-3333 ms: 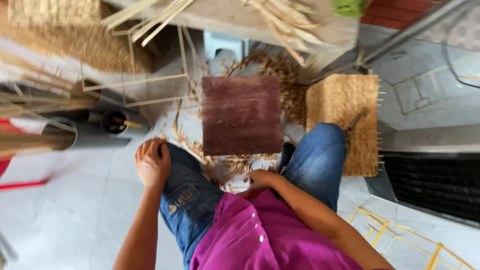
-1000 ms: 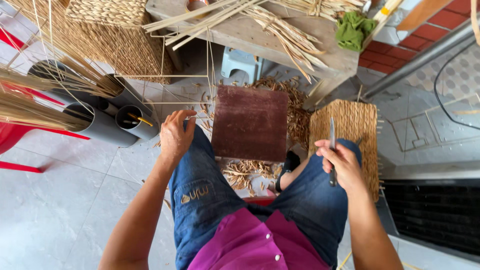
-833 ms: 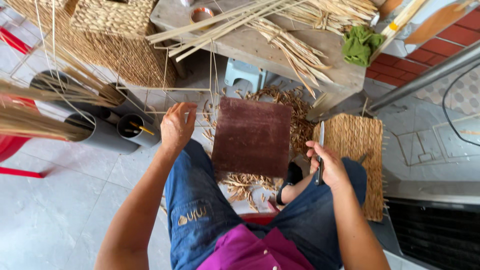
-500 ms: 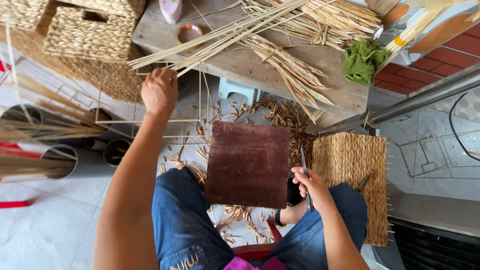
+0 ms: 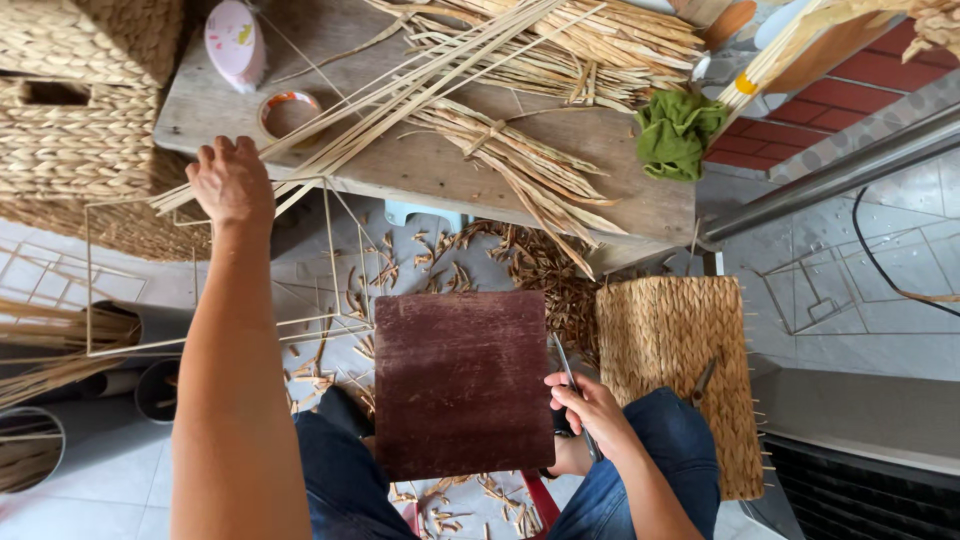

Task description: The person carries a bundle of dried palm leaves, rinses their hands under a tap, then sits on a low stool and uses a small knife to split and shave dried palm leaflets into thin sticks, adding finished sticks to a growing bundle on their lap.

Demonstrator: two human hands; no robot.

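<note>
While the left hand (image 5: 232, 182) stretches up to eleven o'clock, its fingers (image 5: 222, 150) curl loosely at the edge of the wooden table (image 5: 420, 165), touching the ends of the long pale reed strips (image 5: 400, 95). Down at five o'clock, the right hand (image 5: 590, 408) is closed around thin dark scissors (image 5: 566, 362), blades pointing up. Just beside it, at centre, the dark brown board (image 5: 462, 382) rests across the knees. At three o'clock lies a woven mat (image 5: 675, 350).

Your left hand (image 5: 232, 180) covers the near ends of the long cane strips (image 5: 400, 85), so you can't tell whether it grips them. Your right hand (image 5: 592, 410) hides most of the thin dark tool (image 5: 566, 362). The woven baskets (image 5: 70, 110) run off the left edge.
</note>
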